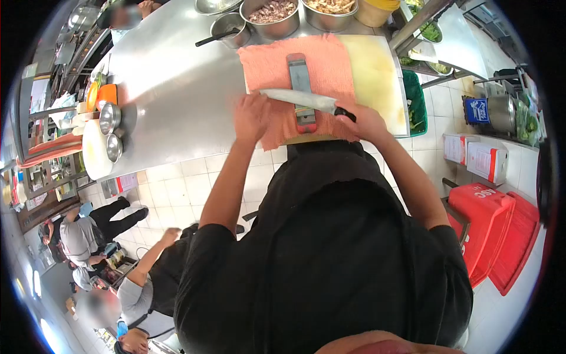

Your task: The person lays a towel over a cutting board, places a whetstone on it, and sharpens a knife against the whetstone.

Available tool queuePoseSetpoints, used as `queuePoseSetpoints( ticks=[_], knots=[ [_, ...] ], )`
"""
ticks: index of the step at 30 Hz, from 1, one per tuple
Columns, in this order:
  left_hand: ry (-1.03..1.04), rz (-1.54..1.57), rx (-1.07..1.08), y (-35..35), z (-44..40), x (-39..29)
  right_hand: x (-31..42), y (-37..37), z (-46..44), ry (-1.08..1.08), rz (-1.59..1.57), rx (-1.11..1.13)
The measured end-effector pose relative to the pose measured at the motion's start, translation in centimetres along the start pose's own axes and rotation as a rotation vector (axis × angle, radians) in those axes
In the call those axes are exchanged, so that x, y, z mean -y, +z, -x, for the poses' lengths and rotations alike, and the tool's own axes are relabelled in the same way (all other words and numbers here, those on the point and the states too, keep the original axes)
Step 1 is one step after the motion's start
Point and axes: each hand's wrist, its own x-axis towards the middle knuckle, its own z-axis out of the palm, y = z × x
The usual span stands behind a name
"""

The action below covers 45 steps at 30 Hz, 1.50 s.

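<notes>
A kitchen knife lies crosswise over a sharpening stone, its broad blade pointing left. My right hand is closed around its black handle. Beside the blade's tip is my left hand, its fingers blurred; I cannot tell whether they touch the blade. The stone sits in a red-ended holder, with a thin yellow band around it near the lower end. Beneath it a wrinkled orange cloth is spread over a pale yellowish cutting board.
Metal bowls of chopped food stand behind the board, next to a smaller pot with a black-handled utensil. A steel table extends left. A green crate and red bins are at right. Co-workers are at lower left.
</notes>
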Motion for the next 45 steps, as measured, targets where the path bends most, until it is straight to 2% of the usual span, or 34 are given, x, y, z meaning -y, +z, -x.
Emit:
queuePoseSetpoints(
  ticks=[3, 7, 8, 11, 17, 23, 27, 29, 32, 36, 38, 39, 41, 44, 45],
  knots=[
    [-0.057, 0.071, -0.029, 0.1, 0.2, -0.5, -0.5, 0.6, -0.4, -0.040, 0.002, -0.041],
    [-0.089, 0.013, -0.075, -0.4, -1.9, 2.8, 0.9, 0.8, -5.6, -0.066, 0.050, 0.003],
    [-0.085, -0.021, -0.059, -0.7, -2.0, 3.4, -0.2, 2.1, -6.6, -0.169, 0.070, -0.077],
    [-0.087, -0.054, -0.058, -1.1, -2.1, 3.6, 0.5, 1.4, -6.9, -0.143, 0.158, -0.037],
    [-0.116, -0.068, -0.111, -0.7, -1.1, 2.9, 0.0, 3.1, -6.5, -0.214, 0.303, -0.325],
    [-0.071, -0.039, -0.095, -0.5, -1.1, 2.7, -0.7, 3.2, -5.8, -0.176, 0.237, -0.245],
    [-0.068, 0.016, -0.020, -1.0, 1.0, -0.1, -0.5, 1.3, -2.4, -0.033, 0.231, -0.058],
    [-0.061, 0.016, -0.047, -0.8, 1.3, -0.8, 0.3, 0.0, -1.4, 0.003, 0.223, -0.004],
    [-0.116, 0.013, -0.086, -0.7, 0.7, 0.3, 0.2, 1.2, -4.2, 0.010, 0.170, -0.017],
    [-0.099, -0.028, -0.129, -1.6, -1.1, 4.1, -0.5, 3.0, -9.4, -0.140, 0.197, -0.034],
    [-0.113, -0.039, -0.037, -2.4, -0.4, 3.7, -1.0, 3.0, -9.5, -0.211, 0.164, -0.098],
    [-0.120, -0.040, 0.004, -2.7, -0.2, 3.0, -0.9, 2.3, -8.9, -0.191, 0.136, -0.058],
    [-0.132, -0.049, -0.033, -2.6, 1.4, 0.5, -0.2, 0.5, -6.6, -0.147, 0.082, 0.032],
    [-0.127, -0.050, -0.112, -2.0, 2.1, -0.1, -1.1, 1.2, -6.8, -0.238, 0.127, -0.098],
    [-0.120, -0.051, -0.146, -1.8, 2.1, 0.2, -1.2, 1.3, -7.5, -0.226, 0.162, -0.061]
  ],
)
